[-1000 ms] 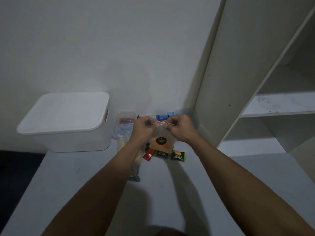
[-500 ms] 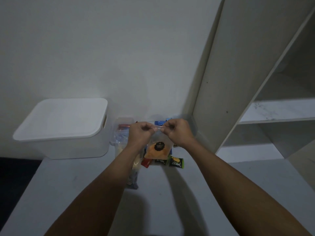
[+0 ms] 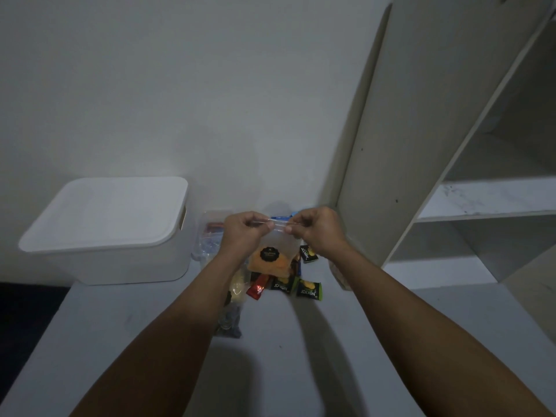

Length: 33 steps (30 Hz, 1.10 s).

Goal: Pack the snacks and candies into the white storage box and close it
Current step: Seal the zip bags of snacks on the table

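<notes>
Hanging between both hands above the white counter (image 3: 301, 341), the clear zip-top plastic pouch of orange snacks with a round black label (image 3: 270, 256) was held up by its top strip, just over the heap of sweets. The left hand (image 3: 245, 233) pinched the left end of the strip, its fingers (image 3: 264, 225) clamped on the plastic, and the right hand (image 3: 319, 230) pinched the right end in the same way, so the strip was drawn straight between them. The pouch looked light and limp, with slick film that would slide under a loose pinch; the stiffer top strip seemed the best place to take it, and the contents seemed likely to crumble if squeezed.

Below it lay small black-and-green wrapped candies (image 3: 308, 289), a red foil-wrapped candy (image 3: 258, 288) and another clear bag of yellowish snacks (image 3: 239, 285), partly hidden by the left forearm. A clear plastic bag of mixed sweets (image 3: 210, 236) stood behind, just beside the white lidded plastic storage box (image 3: 105, 230), whose lid was on. A white open shelving unit (image 3: 481, 200) rose on the right.

Against the frame half a second before, the hands had drawn slightly further apart along the strip, and one more black-and-green candy showed beside the right wrist; the box and the heap lay as they had.
</notes>
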Tool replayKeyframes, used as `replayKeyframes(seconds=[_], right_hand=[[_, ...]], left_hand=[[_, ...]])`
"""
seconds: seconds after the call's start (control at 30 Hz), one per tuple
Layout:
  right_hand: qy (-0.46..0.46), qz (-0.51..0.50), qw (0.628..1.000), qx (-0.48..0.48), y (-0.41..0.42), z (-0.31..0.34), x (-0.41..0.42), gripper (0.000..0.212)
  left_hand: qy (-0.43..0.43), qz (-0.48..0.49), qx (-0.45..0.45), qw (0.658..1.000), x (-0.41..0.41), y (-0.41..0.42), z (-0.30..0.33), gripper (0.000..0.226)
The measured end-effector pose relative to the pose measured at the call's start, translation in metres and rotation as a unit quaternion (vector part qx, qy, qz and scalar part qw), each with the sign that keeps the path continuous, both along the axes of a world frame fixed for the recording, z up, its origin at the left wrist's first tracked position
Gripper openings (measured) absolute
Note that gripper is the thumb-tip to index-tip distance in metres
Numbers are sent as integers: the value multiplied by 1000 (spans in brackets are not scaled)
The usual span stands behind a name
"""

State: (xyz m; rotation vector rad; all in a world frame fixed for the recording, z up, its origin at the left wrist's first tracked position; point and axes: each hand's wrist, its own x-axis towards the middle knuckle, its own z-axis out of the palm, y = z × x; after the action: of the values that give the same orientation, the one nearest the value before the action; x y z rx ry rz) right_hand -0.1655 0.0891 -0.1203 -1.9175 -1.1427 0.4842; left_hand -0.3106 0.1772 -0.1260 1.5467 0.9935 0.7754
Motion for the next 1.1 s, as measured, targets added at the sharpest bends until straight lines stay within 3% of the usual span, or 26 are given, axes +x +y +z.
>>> replayKeyframes(seconds=[0.13,0.4,0.57,0.77,0.87,1.0,1.1], right_hand=[[16,0,1000,-24,0,0,7,8],[0,-3,999,-34,-1,-4,17,16],[12,8,1000,-8,0,-5,14,6],[3,-23,1000,-12,1,-3,15,10],[1,-31,1000,-5,2,-4,9,8],[-86,-48,995,13,1,-1,-4,8],[-156,-55,986,28,-1,0,-10,11]], left_hand=[[-7,30,6,999,-1,3,1,12],[-45,24,-22,998,-8,8,-5,11],[-58,25,-7,998,-6,8,0,13],[-42,16,-12,999,-4,11,-1,17],[-30,50,21,998,0,10,-4,8],[26,187,80,979,7,-1,-6,24],[19,154,6,988,11,-4,-8,34]])
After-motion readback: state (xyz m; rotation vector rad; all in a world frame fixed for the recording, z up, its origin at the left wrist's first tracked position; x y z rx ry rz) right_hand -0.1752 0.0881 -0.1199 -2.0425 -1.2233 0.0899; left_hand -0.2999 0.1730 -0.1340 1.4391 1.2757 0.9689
